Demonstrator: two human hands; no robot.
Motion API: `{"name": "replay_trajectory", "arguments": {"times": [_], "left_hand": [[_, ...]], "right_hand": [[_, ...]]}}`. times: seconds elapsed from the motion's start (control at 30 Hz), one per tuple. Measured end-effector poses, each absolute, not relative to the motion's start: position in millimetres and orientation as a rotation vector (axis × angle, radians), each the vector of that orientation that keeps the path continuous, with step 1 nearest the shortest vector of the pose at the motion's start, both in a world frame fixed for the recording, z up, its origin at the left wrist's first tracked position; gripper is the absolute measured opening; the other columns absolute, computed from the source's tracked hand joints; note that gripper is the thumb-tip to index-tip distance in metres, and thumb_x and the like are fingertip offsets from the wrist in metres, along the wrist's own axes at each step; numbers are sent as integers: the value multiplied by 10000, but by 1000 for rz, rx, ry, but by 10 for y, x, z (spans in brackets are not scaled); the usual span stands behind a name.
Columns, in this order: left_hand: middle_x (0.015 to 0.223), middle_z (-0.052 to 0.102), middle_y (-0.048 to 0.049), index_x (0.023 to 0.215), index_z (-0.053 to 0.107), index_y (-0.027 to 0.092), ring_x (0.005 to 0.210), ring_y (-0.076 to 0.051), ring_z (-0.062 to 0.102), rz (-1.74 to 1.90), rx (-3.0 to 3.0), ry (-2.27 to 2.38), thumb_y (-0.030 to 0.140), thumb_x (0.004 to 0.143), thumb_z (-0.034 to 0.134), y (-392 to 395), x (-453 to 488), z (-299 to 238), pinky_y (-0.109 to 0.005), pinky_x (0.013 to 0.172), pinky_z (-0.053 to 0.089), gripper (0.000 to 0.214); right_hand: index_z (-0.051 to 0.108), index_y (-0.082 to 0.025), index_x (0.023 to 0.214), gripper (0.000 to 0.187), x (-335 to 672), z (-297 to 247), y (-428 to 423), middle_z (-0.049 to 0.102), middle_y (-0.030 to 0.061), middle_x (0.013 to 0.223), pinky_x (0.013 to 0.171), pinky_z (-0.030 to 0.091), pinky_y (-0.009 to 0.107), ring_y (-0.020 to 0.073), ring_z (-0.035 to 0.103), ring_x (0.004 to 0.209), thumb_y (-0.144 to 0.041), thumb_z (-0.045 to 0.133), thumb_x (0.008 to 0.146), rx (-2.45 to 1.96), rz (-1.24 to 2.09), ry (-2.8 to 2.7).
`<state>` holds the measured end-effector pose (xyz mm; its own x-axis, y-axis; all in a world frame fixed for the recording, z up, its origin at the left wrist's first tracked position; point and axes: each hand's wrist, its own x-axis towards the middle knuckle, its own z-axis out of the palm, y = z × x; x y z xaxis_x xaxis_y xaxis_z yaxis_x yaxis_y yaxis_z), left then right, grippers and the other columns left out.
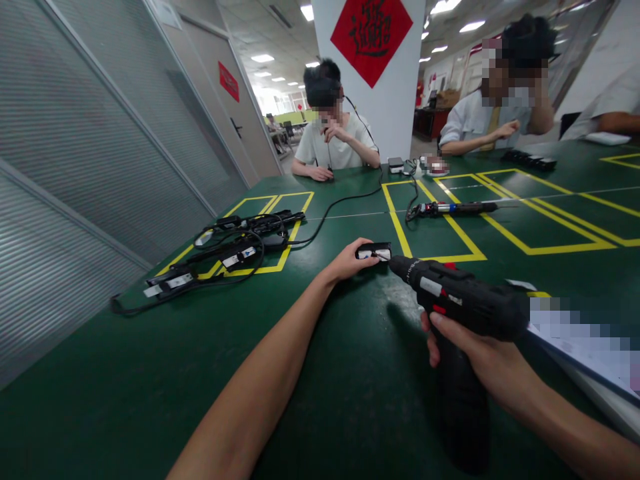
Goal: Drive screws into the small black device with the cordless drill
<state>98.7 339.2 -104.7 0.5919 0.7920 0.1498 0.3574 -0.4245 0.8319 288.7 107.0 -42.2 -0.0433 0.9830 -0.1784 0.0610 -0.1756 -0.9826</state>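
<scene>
My right hand (pixel 480 353) is wrapped round the handle of a black cordless drill (pixel 465 300) with red accents. The drill points left, and its bit reaches a small black block with white labels (pixel 374 252). My left hand (pixel 350 260) grips that block from its left side on the green table, with fingers over its top and thumb along the near face. The bit's tip appears to touch the block's near face, though exactly where it meets is too small to tell.
Black adapters with cables (pixel 235 250) lie at left, and a cable runs across the table (pixel 200 380). Beyond the drill lies a black pen-shaped electric screwdriver (pixel 455 209). Papers (pixel 590 347) rest at right. Two people (pixel 335 143) sit opposite, with a black strip (pixel 529 160) nearby.
</scene>
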Motion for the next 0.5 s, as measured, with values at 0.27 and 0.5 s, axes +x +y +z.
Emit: {"name": "replay_trajectory", "arguments": {"times": [0.27,0.5], "left_hand": [[1000,589,-49,1152,465,166,838,-157,558,685,2011,904,453,692,620,3389,987,-1043,-283,746,446,564],[981,590,-45,1147,470,166,836,-156,559,706,2029,898,456,690,624,3415,992,-1081,-278,741,447,563]], "right_hand": [[589,-185,937,285,2882,-433,1071,620,3,576,606,401,317,175,571,574,-429,450,886,-1376,1325,-1206],[592,-179,869,273,2886,-454,1085,627,9,602,653,407,328,172,573,600,-424,471,879,-1362,1352,-1198]]}}
